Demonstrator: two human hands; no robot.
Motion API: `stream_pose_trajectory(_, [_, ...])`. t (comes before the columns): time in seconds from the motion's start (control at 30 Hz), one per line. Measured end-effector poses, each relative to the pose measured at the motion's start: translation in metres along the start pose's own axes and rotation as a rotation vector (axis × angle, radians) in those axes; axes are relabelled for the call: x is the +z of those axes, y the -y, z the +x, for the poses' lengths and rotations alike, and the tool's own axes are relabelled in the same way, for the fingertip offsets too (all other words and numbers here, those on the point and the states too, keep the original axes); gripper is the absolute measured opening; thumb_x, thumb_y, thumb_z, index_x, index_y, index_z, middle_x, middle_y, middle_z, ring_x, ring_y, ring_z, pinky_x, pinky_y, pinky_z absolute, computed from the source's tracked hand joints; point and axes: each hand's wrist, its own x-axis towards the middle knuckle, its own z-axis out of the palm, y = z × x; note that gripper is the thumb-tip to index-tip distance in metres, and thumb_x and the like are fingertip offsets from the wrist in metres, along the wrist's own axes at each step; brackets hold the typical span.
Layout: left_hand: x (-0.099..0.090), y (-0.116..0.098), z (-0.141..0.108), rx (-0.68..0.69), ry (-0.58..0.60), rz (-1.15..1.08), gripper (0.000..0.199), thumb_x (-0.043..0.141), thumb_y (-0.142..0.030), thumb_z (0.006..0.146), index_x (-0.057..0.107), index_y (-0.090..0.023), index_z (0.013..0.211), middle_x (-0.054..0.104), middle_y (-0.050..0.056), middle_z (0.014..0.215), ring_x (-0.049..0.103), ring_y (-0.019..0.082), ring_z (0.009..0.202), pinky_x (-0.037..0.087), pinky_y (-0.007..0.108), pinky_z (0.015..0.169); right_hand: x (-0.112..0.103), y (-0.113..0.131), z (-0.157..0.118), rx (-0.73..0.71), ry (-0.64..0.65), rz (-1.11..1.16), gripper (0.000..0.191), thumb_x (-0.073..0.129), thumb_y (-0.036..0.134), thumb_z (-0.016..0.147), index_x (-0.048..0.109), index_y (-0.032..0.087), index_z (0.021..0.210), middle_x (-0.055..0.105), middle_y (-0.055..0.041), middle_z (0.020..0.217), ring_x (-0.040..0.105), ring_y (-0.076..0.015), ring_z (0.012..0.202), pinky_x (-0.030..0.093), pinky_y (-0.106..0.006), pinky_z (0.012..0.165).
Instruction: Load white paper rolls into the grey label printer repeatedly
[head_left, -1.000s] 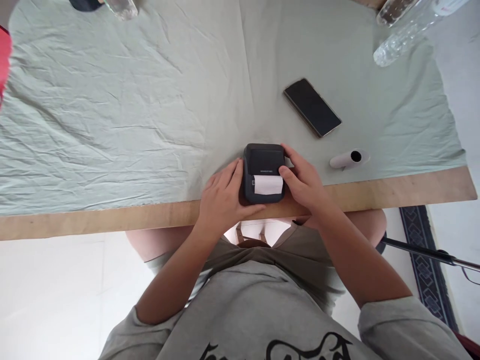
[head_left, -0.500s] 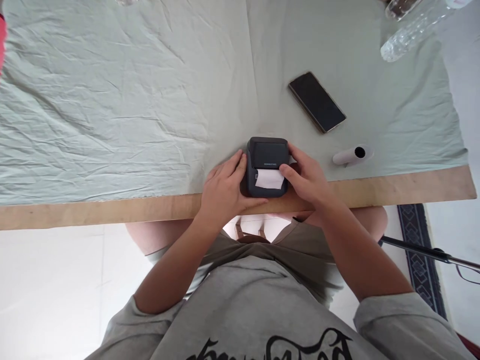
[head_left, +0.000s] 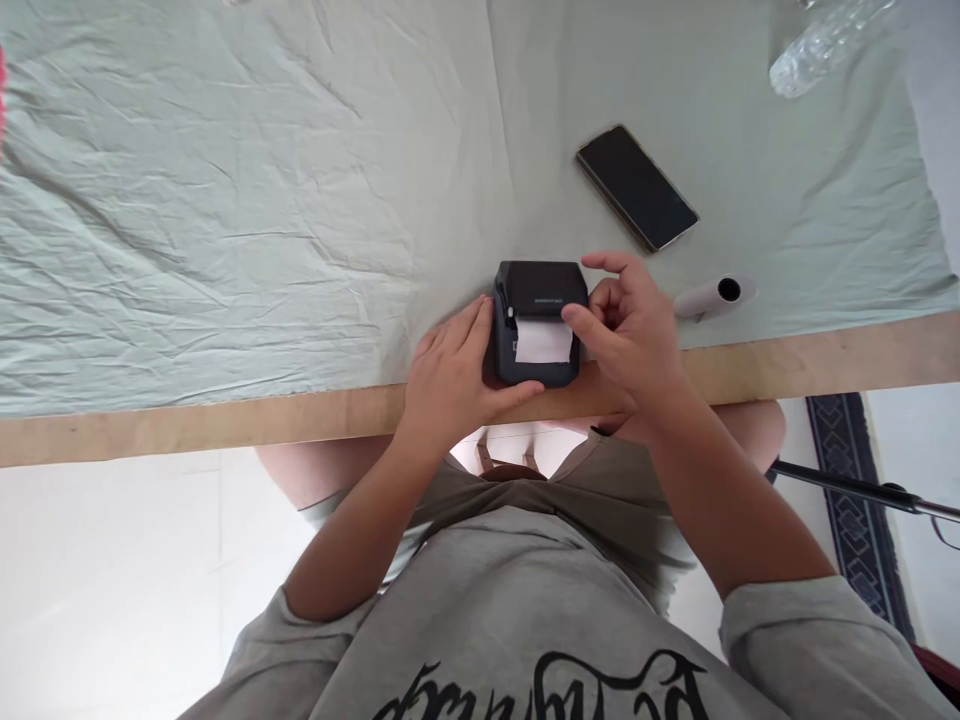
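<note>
Device (head_left: 538,373), dark, boxy and round-cornered, sits by the wrinkled cloth's (head_left: 300,200) near edge in my head view, pale paper (head_left: 544,341) lying below its lid (head_left: 541,283). My left hand (head_left: 451,375) braces its side, spread open. My right hand (head_left: 637,330) has its thumb at the lid; curled fingers hide whether it grips. The ridged clear bottle (head_left: 810,62) is cut off above.

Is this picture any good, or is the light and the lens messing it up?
Head view: the floor at lower left is washed out nearly white; the green cloth is evenly, softly lit; soft shadow lies between the left hand and the black device; lettering on the device is too small to read; the clear bottle is cut off by the top edge.
</note>
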Motion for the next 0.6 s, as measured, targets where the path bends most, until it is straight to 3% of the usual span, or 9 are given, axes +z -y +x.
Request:
stream_pose_trajectory(0.1, [0.000,-0.001,-0.001,-0.002,-0.015,-0.011,0.106,0.077,-0.074,0.082,0.043,-0.012,0.161,0.053,0.019,0.162,0.051,0.038,0.150,0.043,0.049,0.123,0.001,0.014,0.009,-0.033,-0.073,-0.020,0.029,0.063,0.049,0.097,0.059,0.030,0.119,0.051,0.0069,0.063,0.051,-0.0141,0.057,0.048,-0.032,0.061])
stream_pose_trajectory(0.23, [-0.001,-0.001,-0.001,-0.001,-0.023,-0.021,0.104,0.078,-0.073,0.082,0.045,-0.012,0.160,0.054,0.020,0.161,0.053,0.038,0.148,0.043,0.049,0.123,-0.003,0.027,0.023,-0.079,-0.118,-0.151,0.016,0.059,0.043,0.099,0.060,0.029,0.107,0.068,0.0019,0.080,0.057,-0.0145,0.061,0.049,-0.033,0.063])
stream_pose_trajectory(0.33, [-0.001,-0.001,-0.001,0.005,-0.021,-0.023,0.104,0.078,-0.073,0.081,0.047,-0.011,0.159,0.056,0.020,0.159,0.054,0.039,0.147,0.043,0.049,0.123,-0.007,0.039,0.031,-0.084,0.098,-0.477,0.007,0.062,0.028,0.092,0.065,0.027,0.098,0.075,-0.0012,0.091,0.062,-0.0168,0.066,0.049,-0.037,0.071])
stream_pose_trajectory(0.43, [-0.001,-0.001,-0.002,0.005,-0.026,-0.027,0.102,0.078,-0.071,0.082,0.047,-0.012,0.159,0.056,0.019,0.159,0.054,0.039,0.147,0.042,0.050,0.123,-0.008,0.052,0.039,-0.078,0.368,-0.771,0.021,0.064,0.023,0.088,0.072,0.026,0.106,0.079,-0.0036,0.096,0.069,-0.0246,0.082,0.046,-0.038,0.070])
stream_pose_trajectory(0.53, [-0.001,0.000,-0.002,0.010,-0.023,-0.022,0.102,0.076,-0.073,0.084,0.047,-0.010,0.159,0.055,0.019,0.160,0.054,0.039,0.147,0.042,0.049,0.122,-0.006,0.062,0.049,-0.093,0.503,-0.910,0.038,0.066,0.024,0.085,0.073,0.030,0.122,0.080,-0.0053,0.104,0.070,-0.0284,0.089,0.043,-0.036,0.067])
stream_pose_trajectory(0.6, [0.000,0.003,-0.002,0.031,-0.022,-0.031,0.101,0.068,-0.077,0.088,0.047,-0.008,0.159,0.055,0.021,0.160,0.054,0.038,0.147,0.042,0.048,0.122,-0.005,0.064,0.055,-0.105,0.541,-0.943,0.041,0.068,0.023,0.082,0.073,0.031,0.122,0.079,-0.0054,0.099,0.069,-0.0278,0.085,0.042,-0.036,0.067])
